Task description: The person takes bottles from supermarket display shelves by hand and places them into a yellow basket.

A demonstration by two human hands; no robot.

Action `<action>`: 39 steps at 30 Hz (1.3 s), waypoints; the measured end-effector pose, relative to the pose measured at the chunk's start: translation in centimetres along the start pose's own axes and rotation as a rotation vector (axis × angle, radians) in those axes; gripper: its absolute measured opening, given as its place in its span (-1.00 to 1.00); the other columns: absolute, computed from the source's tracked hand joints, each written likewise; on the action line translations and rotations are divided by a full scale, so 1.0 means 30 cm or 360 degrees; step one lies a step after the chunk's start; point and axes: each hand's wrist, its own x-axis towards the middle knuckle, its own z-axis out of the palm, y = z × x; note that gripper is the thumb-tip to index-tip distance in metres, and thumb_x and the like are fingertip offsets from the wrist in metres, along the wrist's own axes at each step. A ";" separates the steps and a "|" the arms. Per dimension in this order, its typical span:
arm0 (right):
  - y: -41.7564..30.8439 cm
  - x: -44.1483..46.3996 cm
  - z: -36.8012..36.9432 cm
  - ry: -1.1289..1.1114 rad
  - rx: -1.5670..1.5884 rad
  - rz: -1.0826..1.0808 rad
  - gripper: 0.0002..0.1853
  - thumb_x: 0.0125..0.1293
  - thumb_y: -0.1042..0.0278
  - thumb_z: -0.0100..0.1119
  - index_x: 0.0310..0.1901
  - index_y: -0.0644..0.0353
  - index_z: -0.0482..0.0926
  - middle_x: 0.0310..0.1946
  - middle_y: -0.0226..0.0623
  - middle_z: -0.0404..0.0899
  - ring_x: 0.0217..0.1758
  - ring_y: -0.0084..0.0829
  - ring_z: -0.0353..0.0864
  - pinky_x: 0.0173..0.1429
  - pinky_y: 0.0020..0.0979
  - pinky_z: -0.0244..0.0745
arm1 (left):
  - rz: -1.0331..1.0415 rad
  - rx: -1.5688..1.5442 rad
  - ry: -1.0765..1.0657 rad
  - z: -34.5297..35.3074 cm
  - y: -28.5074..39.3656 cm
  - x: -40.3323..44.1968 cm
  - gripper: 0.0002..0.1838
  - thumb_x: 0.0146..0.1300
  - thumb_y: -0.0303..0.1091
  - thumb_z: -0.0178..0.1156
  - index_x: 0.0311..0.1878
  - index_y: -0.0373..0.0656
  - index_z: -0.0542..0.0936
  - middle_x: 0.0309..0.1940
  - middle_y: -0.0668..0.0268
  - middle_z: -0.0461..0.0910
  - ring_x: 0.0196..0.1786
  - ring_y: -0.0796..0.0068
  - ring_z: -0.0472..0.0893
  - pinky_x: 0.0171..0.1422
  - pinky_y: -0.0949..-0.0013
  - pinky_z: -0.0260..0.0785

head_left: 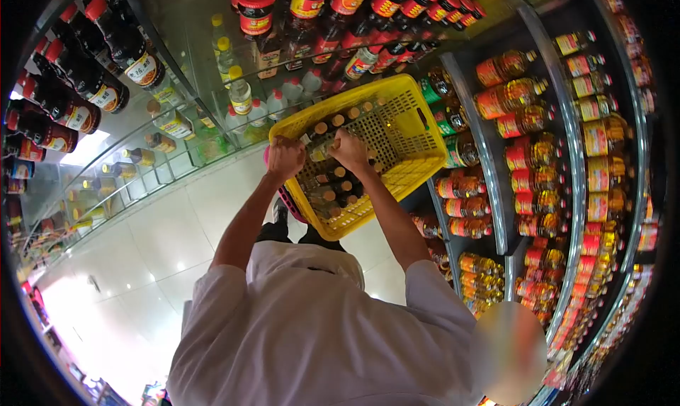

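A yellow plastic basket [418, 169] with perforated walls stands tilted in front of me and holds several small capped bottles [346, 186]. My left hand [286, 158] is closed in a fist at the basket's left edge; what lies inside its fingers is hidden. Over the basket, my right hand [350, 151] is closed around one end of a pale small bottle [322, 150]. This bottle lies between my two fists, and its other end comes close to my left hand. Pink plastic [292, 206] shows beneath the basket's near left side.
Glass shelves at the left bear dark bottles with red caps [103, 91] and clear bottles with yellow caps [241, 94]. Red-lidded jars [256, 9] line the shelf ahead. Racks of oil-coloured bottles [510, 94] rise at the right. Pale floor tiles [152, 239] lie below.
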 end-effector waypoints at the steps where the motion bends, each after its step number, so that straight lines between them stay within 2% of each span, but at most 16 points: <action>1: 0.009 0.018 0.025 0.0029 -0.0023 0.0008 -0.67 0.15 0.13 0.33 -0.40 0.15 0.38 -0.62 -0.34 0.46 -0.60 -0.33 0.50 -0.47 -0.27 0.47 | -0.0020 0.0125 -0.0101 -0.007 0.007 0.000 -0.90 0.07 -0.31 0.19 -0.38 -0.08 0.62 -0.46 0.19 0.61 -0.26 0.24 0.57 0.12 0.17 0.22; 2: 0.007 0.035 0.039 -0.0092 -0.0015 0.0143 -0.66 0.16 0.12 0.33 -0.39 0.13 0.37 -0.61 -0.35 0.43 -0.59 -0.34 0.49 -0.48 -0.25 0.45 | -0.0042 0.0250 -0.0205 -0.010 0.005 0.013 -0.92 0.05 -0.32 0.18 -0.42 -0.07 0.61 -0.47 0.20 0.61 -0.28 0.24 0.57 0.09 0.18 0.22; 3: 0.008 0.070 0.059 -0.0099 0.0010 0.0127 -0.66 0.16 0.12 0.33 -0.39 0.13 0.37 -0.61 -0.35 0.43 -0.59 -0.34 0.49 -0.48 -0.25 0.45 | -0.0060 0.0273 -0.0212 -0.012 -0.007 0.031 -0.92 0.05 -0.32 0.18 -0.42 -0.07 0.61 -0.47 0.20 0.61 -0.28 0.24 0.57 0.09 0.18 0.22; 5: 0.027 0.055 0.126 -0.0181 0.0138 0.0188 -0.67 0.18 0.13 0.32 -0.38 0.12 0.36 -0.62 -0.35 0.41 -0.60 -0.35 0.47 -0.48 -0.24 0.43 | 0.0025 0.0244 0.0032 0.012 -0.005 0.007 -0.93 0.01 -0.34 0.17 -0.46 -0.07 0.60 -0.49 0.20 0.60 -0.27 0.25 0.57 0.07 0.20 0.23; 6: 0.039 0.047 0.155 -0.0036 0.0152 0.0089 -0.68 0.16 0.19 0.33 -0.39 0.13 0.35 -0.62 -0.34 0.42 -0.60 -0.36 0.48 -0.48 -0.26 0.43 | -0.0039 0.0162 -0.0050 0.013 -0.009 0.006 -0.94 -0.01 -0.34 0.18 -0.47 -0.06 0.61 -0.47 0.20 0.60 -0.25 0.27 0.57 0.10 0.21 0.24; 10: 0.085 0.076 0.250 -0.0132 0.0163 0.0193 -0.70 0.15 0.24 0.34 -0.38 0.14 0.36 -0.60 -0.33 0.45 -0.59 -0.34 0.49 -0.48 -0.27 0.44 | 0.0035 0.0184 -0.0009 0.007 -0.003 0.004 -0.93 0.00 -0.34 0.18 -0.45 -0.05 0.62 -0.47 0.24 0.61 -0.25 0.29 0.56 0.13 0.21 0.24; 13: 0.071 0.095 0.238 -0.0096 0.0250 0.0161 -0.72 0.15 0.27 0.33 -0.35 0.15 0.37 -0.57 -0.33 0.48 -0.57 -0.33 0.51 -0.48 -0.29 0.46 | -0.0043 0.0130 -0.0134 0.003 -0.005 0.013 -0.94 -0.01 -0.34 0.20 -0.44 -0.04 0.62 -0.49 0.28 0.61 -0.26 0.30 0.56 0.15 0.21 0.23; 22: 0.076 0.103 0.271 -0.0160 0.0254 0.0208 -0.69 0.17 0.28 0.33 -0.26 0.19 0.37 -0.57 -0.32 0.48 -0.55 -0.31 0.53 -0.48 -0.26 0.49 | 0.0030 0.0153 -0.0022 0.008 0.000 0.014 -0.98 0.01 -0.38 0.23 -0.47 -0.06 0.61 -0.54 0.31 0.61 -0.31 0.36 0.58 0.17 0.23 0.22; 25: 0.072 0.094 0.283 -0.0015 0.0248 0.0125 -0.69 0.19 0.24 0.32 -0.22 0.17 0.37 -0.55 -0.32 0.49 -0.53 -0.30 0.54 -0.47 -0.26 0.48 | -0.0050 0.0125 -0.0043 0.001 0.009 0.020 -0.96 0.02 -0.38 0.21 -0.50 -0.06 0.61 -0.54 0.29 0.61 -0.33 0.35 0.59 0.18 0.23 0.22; 27: 0.041 0.094 0.241 -0.0208 0.0337 0.0337 -0.69 0.21 0.22 0.30 -0.20 0.16 0.37 -0.52 -0.35 0.48 -0.50 -0.31 0.53 -0.43 -0.26 0.48 | -0.0066 0.0104 -0.0068 0.004 0.005 0.016 -0.92 -0.04 -0.44 0.21 -0.43 -0.05 0.64 -0.52 0.32 0.62 -0.33 0.36 0.60 0.23 0.16 0.20; 30: 0.029 0.090 0.221 -0.0213 0.0317 0.0339 -0.68 0.21 0.20 0.30 -0.20 0.15 0.37 -0.52 -0.39 0.45 -0.49 -0.33 0.52 -0.41 -0.26 0.47 | -0.0023 0.0126 0.0028 0.007 0.007 0.017 -0.95 0.00 -0.40 0.20 -0.52 -0.07 0.62 -0.58 0.25 0.59 -0.34 0.33 0.59 0.16 0.23 0.23; 37: 0.021 0.082 0.219 -0.0187 0.0364 0.0360 -0.70 0.22 0.23 0.28 -0.24 0.13 0.33 -0.53 -0.41 0.42 -0.45 -0.34 0.54 -0.39 -0.26 0.47 | -0.0057 0.0110 0.0000 -0.020 0.033 0.026 -0.95 -0.02 -0.40 0.19 -0.51 -0.07 0.63 -0.59 0.25 0.58 -0.33 0.31 0.59 0.16 0.22 0.25; 39: 0.023 0.089 0.224 -0.0230 0.0349 0.0365 -0.66 0.25 0.29 0.22 -0.04 0.21 0.37 -0.49 -0.38 0.46 -0.43 -0.31 0.53 -0.36 -0.28 0.43 | -0.0067 0.0135 -0.0028 -0.017 0.032 0.024 -0.95 -0.02 -0.40 0.19 -0.52 -0.07 0.62 -0.61 0.26 0.56 -0.33 0.31 0.58 0.14 0.22 0.25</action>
